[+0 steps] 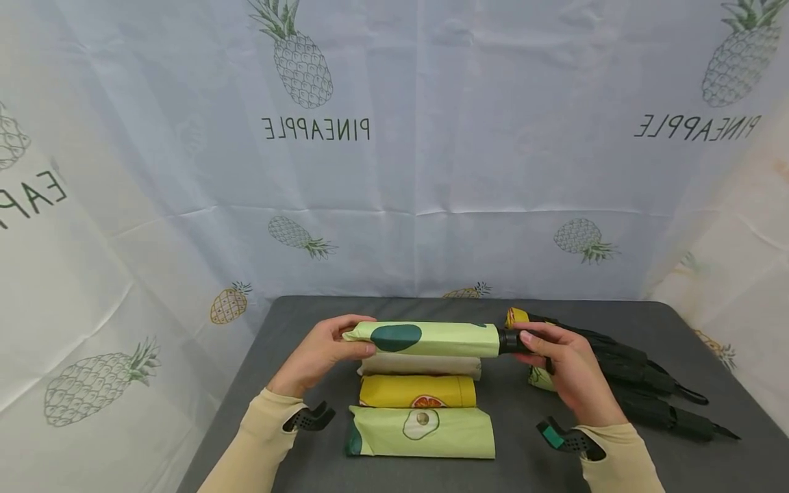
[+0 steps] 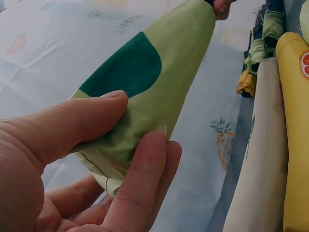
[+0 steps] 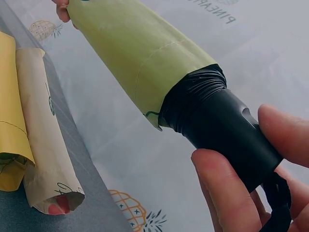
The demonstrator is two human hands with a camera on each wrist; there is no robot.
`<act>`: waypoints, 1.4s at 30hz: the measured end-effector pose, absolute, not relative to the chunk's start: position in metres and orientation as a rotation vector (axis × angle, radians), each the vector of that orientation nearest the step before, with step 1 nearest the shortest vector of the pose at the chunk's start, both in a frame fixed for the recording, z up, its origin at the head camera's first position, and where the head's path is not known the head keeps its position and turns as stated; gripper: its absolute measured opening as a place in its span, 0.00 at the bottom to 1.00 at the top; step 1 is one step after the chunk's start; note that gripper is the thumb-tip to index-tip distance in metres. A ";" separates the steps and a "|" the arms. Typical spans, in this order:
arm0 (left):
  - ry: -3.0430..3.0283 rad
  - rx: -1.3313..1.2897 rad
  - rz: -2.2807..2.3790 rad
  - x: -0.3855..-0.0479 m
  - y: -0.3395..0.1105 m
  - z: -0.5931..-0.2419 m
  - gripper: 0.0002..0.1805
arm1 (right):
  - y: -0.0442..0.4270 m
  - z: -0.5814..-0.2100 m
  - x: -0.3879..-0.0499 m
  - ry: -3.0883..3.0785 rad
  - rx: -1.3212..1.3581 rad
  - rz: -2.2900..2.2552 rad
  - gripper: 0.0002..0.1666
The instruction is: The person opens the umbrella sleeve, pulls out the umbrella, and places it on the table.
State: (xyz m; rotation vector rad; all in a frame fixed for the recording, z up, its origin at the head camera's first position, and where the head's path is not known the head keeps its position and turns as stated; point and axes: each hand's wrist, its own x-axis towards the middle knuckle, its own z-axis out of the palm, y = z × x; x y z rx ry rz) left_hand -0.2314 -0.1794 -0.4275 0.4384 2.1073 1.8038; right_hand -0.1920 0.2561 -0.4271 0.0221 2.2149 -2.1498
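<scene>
A folded umbrella (image 1: 516,340) with a black handle (image 3: 231,130) lies level above the table inside a light green cover (image 1: 456,338) with dark green spots. My left hand (image 1: 327,346) pinches the closed-looking far end of this cover, thumb on top and fingers beneath. At the other end my right hand (image 1: 567,366) grips the black handle between thumb and fingers. A black wrist strap (image 3: 277,205) hangs from the handle. Gathered black fabric (image 3: 198,92) shows at the cover's mouth; the rest of the umbrella is hidden inside.
Below the held umbrella lie a cream cover (image 1: 425,367), a yellow cover (image 1: 407,390) with a citrus print, and a green cover (image 1: 456,435) with a fried-egg print. Several folded black umbrellas (image 1: 641,373) lie on the right of the dark table (image 1: 320,438). A pineapple-print curtain (image 1: 493,164) hangs behind.
</scene>
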 end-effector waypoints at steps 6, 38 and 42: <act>2.115 0.420 1.810 -0.231 -0.180 -0.426 0.32 | 0.256 -0.425 -0.193 2.240 0.024 -2.130 0.22; 2.117 0.406 1.831 -0.232 -0.187 -0.426 0.32 | 0.273 -0.427 -0.191 2.154 -0.001 -2.253 0.15; 2.112 0.404 1.839 -0.234 -0.187 -0.427 0.32 | 0.274 -0.427 -0.190 2.161 -0.007 -2.252 0.15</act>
